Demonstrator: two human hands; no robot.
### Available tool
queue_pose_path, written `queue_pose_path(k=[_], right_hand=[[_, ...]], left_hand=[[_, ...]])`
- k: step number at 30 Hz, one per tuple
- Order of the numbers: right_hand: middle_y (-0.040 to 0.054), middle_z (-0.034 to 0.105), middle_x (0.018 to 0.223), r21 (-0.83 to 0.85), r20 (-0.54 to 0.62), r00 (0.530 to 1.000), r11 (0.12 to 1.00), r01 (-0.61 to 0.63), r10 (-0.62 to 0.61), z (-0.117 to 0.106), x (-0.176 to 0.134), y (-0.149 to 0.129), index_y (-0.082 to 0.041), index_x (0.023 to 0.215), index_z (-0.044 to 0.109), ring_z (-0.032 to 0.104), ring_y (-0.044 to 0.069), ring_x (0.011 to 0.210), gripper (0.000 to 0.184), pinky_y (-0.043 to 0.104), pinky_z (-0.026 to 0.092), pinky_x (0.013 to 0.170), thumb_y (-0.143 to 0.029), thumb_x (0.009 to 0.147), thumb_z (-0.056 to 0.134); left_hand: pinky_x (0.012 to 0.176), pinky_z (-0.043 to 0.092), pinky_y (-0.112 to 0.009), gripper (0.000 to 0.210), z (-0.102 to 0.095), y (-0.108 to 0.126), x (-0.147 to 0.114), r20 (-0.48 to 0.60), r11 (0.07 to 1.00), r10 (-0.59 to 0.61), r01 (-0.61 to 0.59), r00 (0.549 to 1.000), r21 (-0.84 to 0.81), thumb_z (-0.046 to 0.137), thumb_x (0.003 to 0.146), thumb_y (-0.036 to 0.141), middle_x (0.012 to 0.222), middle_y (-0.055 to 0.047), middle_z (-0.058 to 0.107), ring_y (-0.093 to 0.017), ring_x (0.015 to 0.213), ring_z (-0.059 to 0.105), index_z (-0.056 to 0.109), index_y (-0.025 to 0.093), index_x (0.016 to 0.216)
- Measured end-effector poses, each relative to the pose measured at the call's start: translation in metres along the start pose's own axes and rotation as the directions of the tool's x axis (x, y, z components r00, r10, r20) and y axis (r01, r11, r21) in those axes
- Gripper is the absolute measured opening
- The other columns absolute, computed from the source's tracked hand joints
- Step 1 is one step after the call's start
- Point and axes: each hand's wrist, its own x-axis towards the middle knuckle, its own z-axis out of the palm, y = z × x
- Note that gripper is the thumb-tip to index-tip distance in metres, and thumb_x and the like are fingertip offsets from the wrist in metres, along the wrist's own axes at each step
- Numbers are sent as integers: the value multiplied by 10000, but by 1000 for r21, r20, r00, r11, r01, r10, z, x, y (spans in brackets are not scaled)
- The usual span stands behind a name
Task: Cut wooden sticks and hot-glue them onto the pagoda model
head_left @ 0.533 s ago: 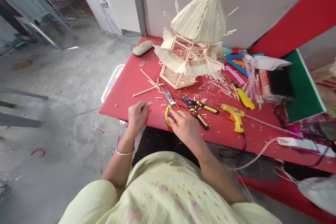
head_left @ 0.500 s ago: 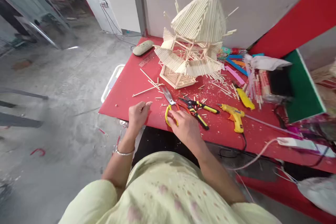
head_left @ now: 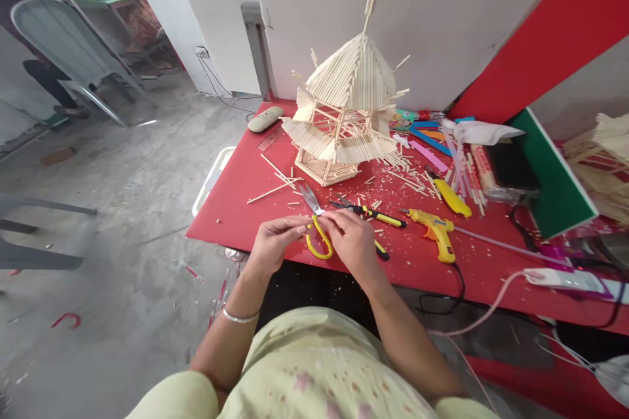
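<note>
My left hand [head_left: 276, 243] is closed in a pinch at the left of the scissors, its fingertips beside the yellow handle loop. Whatever it pinches is too small to make out. My right hand [head_left: 350, 239] has its fingers curled together over the right side of the scissors [head_left: 319, 250], covering part of the handles; what it holds is hidden. The scissors lie on the red table with blades slightly apart, pointing away. Beyond them stands a pagoda-like model [head_left: 351, 78] built of thin wooden sticks. Black and yellow pliers [head_left: 386, 216] lie partly behind my right hand.
A yellow glue gun [head_left: 435, 229] and a yellow cutter [head_left: 452, 196] lie on the right of the red table [head_left: 221, 216]. Loose sticks [head_left: 275, 190] and scraps are scattered around the model. A case [head_left: 266, 119] sits at the back left. A power strip [head_left: 565, 279] is at far right.
My left hand has moved right, up to the scissors, and its fingers now meet in a pinch. My right fingers have drawn together over the handles. The view has tilted upward.
</note>
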Motion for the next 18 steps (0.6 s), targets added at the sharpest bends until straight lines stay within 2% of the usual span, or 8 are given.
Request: queue_pose_path(k=[3, 6, 8, 10, 12, 14, 16, 18], right_hand=[[69, 761, 1086, 55, -26, 995, 994, -96, 97, -7, -1, 11, -237, 1125, 747, 725, 194, 936, 259, 318, 550, 887, -332, 1023, 529], [45, 764, 932, 143, 71, 985, 976, -165, 156, -5, -4, 9, -240, 1034, 751, 697, 161, 713, 284, 289, 541, 739, -418, 1021, 530], [40, 754, 846, 153, 113, 977, 969, -196, 180, 0, -5, 3, -237, 959, 741, 686, 165, 699, 341, 284, 516, 719, -476, 1026, 506], [46, 737, 793, 148, 107, 974, 965, -215, 200, 6, -5, -4, -230, 884, 720, 687, 182, 747, 400, 291, 501, 746, -508, 1032, 474], [61, 728, 821, 187, 67, 973, 955, -231, 222, 11, -4, -11, -222, 835, 701, 682, 190, 803, 430, 304, 500, 795, -519, 1033, 460], [65, 729, 885, 336, 35, 960, 902, -272, 276, 15, -4, -18, -219, 884, 705, 682, 190, 859, 428, 312, 514, 828, -520, 1037, 442], [57, 735, 921, 532, 54, 938, 785, -318, 343, 18, -4, -25, -223, 981, 715, 691, 184, 885, 440, 313, 543, 821, -521, 1048, 398], [57, 741, 973, 635, 54, 933, 708, -308, 357, 18, -7, -34, -226, 1055, 716, 697, 182, 942, 462, 330, 565, 868, -498, 1065, 342]], left_hand=[[576, 542, -230, 301, -11, -5, 10, -220, 977, 143, -102, 965, 186, 904, 655, 343, 749, -27, 740, -122, 604, 650, 784, 173, 873], [439, 401, -198, 302, -15, -9, 15, -301, 897, 216, -67, 929, 437, 794, 784, 451, 528, 29, 594, -79, 433, 504, 704, 173, 707], [415, 334, -205, 505, -10, -10, 13, -279, 863, 210, -44, 937, 503, 673, 880, 542, 439, 27, 496, -71, 391, 435, 586, 173, 546], [437, 336, -220, 627, 2, -13, 6, -202, 883, 178, -66, 963, 465, 575, 929, 609, 420, 11, 463, -76, 403, 425, 516, 177, 478], [486, 381, -234, 660, 21, -19, -4, -41, 925, 114, -91, 993, 369, 534, 937, 651, 460, -14, 513, -91, 450, 467, 533, 174, 481], [529, 425, -253, 679, 43, -27, -14, 139, 956, 23, -63, 990, 287, 513, 928, 692, 500, -35, 564, -115, 498, 521, 547, 172, 493], [483, 398, -261, 698, 62, -32, -20, 52, 973, 49, -59, 997, 223, 459, 924, 739, 457, -13, 506, -117, 459, 481, 530, 181, 510], [579, 486, -276, 642, 74, -33, -20, -47, 962, 139, -124, 989, 242, 468, 927, 729, 599, -30, 615, -156, 605, 597, 656, 170, 673]])
